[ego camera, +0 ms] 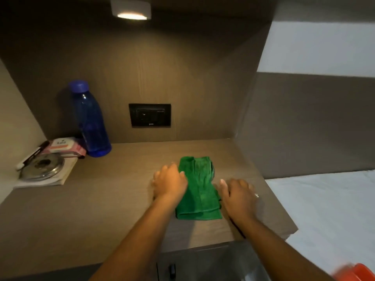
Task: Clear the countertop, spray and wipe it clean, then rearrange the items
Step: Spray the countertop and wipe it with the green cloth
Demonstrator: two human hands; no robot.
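A folded green cloth (199, 187) lies flat on the brown countertop (113, 199), right of centre. My left hand (169, 181) rests palm down on the cloth's left edge, fingers spread. My right hand (238, 194) lies palm down just right of the cloth, fingers apart, a ring on one finger; whether it touches the cloth I cannot tell. Neither hand holds anything. At the back left stand a blue water bottle (89, 120), a pack of wipes (65, 146), and a steel lid (43, 166) on a thin book (65, 176), with a pen (30, 155) beside them.
A black wall socket (149, 115) sits in the back panel, and a lamp (132, 11) shines from above. White bedding (332, 209) lies right of the counter's edge. An orange object (357, 273) shows at the bottom right corner. A dark drawer front (203, 262) is below the counter.
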